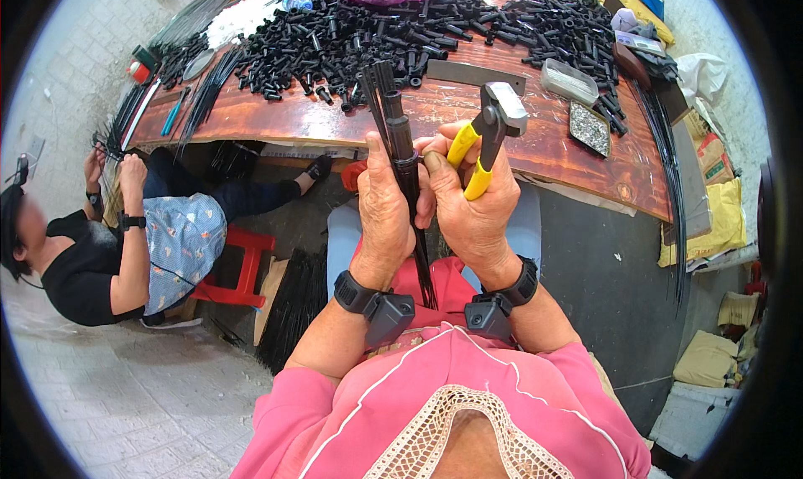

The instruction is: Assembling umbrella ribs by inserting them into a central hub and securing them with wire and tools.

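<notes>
- The left hand (pixel 385 203) is wrapping its fingers around a bundle of black tubes and rods (pixel 405 140), which is leaning toward eleven o'clock near the center.
- The right hand (pixel 475 196) is gripping a yellow-handled tool (pixel 491 135), head pointing toward one o'clock; its fingertips are meeting beside the bundle, their pinch too small to tell.
- Loose black tubes (pixel 335 40) are lying toward twelve o'clock; a tray of small metal pieces (pixel 590 128) is resting toward two.
- A co-worker (pixel 84 266) is sitting toward nine.
</notes>
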Demonstrator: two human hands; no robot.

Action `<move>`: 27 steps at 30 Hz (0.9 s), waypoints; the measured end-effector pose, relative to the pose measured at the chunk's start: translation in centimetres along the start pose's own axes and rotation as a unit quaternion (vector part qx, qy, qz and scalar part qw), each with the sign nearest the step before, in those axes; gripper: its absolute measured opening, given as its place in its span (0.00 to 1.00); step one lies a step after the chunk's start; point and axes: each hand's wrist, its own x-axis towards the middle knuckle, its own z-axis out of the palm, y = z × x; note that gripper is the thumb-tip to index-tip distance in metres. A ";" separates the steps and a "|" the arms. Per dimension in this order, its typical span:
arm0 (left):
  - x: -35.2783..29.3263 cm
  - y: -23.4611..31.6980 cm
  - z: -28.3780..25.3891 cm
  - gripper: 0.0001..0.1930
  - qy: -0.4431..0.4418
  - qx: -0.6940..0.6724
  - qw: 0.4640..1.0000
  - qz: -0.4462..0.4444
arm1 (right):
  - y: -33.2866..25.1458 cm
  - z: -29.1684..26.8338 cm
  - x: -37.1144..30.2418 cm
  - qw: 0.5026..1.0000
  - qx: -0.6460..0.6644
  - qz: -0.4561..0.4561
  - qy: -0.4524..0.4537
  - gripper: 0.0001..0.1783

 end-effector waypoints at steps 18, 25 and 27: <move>-0.3 0.4 -0.6 0.43 -0.096 -0.065 0.992 -0.058 | -0.4 -1.8 2.0 0.977 0.145 0.113 -0.104 0.17; -0.4 0.8 -0.5 0.47 -0.120 -0.027 0.991 -0.052 | -0.1 -3.6 3.7 0.951 0.096 0.198 -0.217 0.16; -0.5 1.1 -0.3 0.47 -0.091 -0.039 0.993 -0.064 | -0.7 -4.9 3.6 0.953 -0.002 0.178 -0.243 0.15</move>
